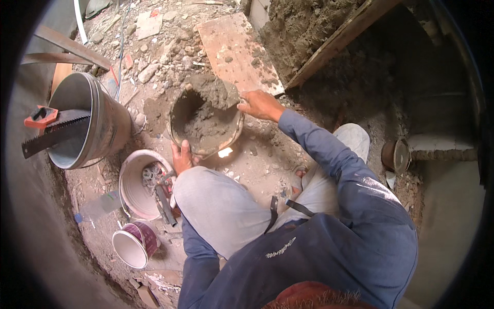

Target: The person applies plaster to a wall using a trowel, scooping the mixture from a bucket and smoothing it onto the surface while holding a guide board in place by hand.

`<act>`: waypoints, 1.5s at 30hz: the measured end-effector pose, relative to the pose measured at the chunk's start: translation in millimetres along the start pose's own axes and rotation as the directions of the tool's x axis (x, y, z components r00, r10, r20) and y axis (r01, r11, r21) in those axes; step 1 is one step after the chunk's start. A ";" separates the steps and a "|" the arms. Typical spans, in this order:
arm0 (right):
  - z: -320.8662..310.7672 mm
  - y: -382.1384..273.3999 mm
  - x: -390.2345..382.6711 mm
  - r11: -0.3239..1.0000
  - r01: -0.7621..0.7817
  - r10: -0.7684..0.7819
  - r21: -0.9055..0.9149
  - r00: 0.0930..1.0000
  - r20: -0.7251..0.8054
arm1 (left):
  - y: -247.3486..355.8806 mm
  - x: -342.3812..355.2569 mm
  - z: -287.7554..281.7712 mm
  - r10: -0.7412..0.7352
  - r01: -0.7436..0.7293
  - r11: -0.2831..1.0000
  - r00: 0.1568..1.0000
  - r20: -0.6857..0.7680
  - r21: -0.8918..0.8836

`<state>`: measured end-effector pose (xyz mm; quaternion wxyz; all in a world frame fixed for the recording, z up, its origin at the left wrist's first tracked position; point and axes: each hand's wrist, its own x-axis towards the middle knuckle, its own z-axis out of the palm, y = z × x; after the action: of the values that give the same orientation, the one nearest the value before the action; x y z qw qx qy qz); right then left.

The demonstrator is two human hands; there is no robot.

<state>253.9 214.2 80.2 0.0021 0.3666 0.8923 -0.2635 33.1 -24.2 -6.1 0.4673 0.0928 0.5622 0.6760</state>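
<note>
My right hand (254,105) is closed on what looks like a trowel handle; its blade (218,95), loaded with wet grey mortar, is over the far rim of a round bucket (232,138) in front of me. More mortar (203,129) lies inside the bucket. My left hand (183,157) grips the bucket's near-left side, its thumb and fingers partly showing beside my knee. A white pail (131,177) holding fittings and metal tools is just left of that hand.
A large bucket (110,136) with a handsaw (59,134) across it stands left, near a small pail (126,247) and plastic bottle (103,206). Rubble (154,56) and a splattered board (231,46) lie ahead. A leaning plank (339,41), soil heap and concrete ledge (442,153) are right.
</note>
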 end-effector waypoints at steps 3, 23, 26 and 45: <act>-16.6 10.1 38.8 1.000 0.023 -0.024 -0.012 0.993 -0.112 | 5.3 -9.5 10.4 0.003 -0.002 0.999 1.000 -0.031 0.046; -186.2 45.2 127.8 0.781 0.129 0.253 0.611 0.829 -0.498 | 13.5 -4.4 3.9 -0.092 0.152 0.946 0.973 -0.210 0.287; -228.2 -3.5 77.0 0.792 0.003 0.240 0.610 0.918 -0.315 | 22.0 11.9 6.8 0.002 0.019 0.949 0.998 -0.068 0.315; 58.3 3.2 -54.7 0.886 0.378 -0.328 -0.269 0.920 0.213 | 9.0 -1.6 32.9 0.067 -0.151 0.970 0.919 0.389 0.189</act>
<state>285.0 152.9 39.2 0.0829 0.1705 0.9707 -0.1475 50.7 -2.7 13.8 0.5160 0.3032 0.5246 0.6055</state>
